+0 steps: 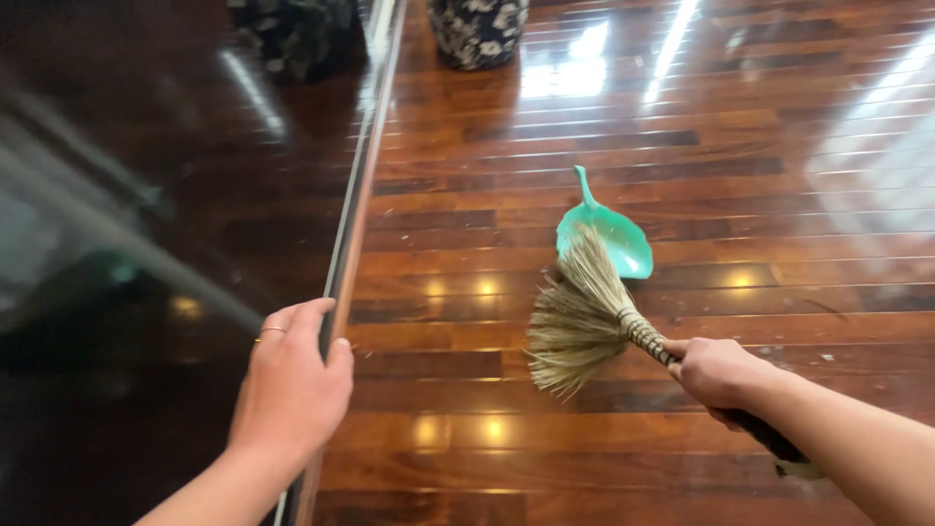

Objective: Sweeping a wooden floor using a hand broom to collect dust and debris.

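While gripped in the closed right hand (716, 372), a straw broom (582, 326), pale bristles fanned beside a teal dustpan (606, 234).

- Teal plastic dustpan (609, 234).
- Pale straw-coloured hand broom (582, 321), dark handle.
- Glossy reddish-brown wooden plank floor (584, 146).
- Black-and-white floral-patterned pot (477, 29) at far edge.
- Gold ring (272, 331).

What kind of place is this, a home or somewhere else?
Probably a room in a home, or perhaps a shop. The floor is glossy dark wood; a glass panel with a metal edge stands on the left, and two patterned pots sit beyond. A straw hand broom and teal dustpan suggest housekeeping.
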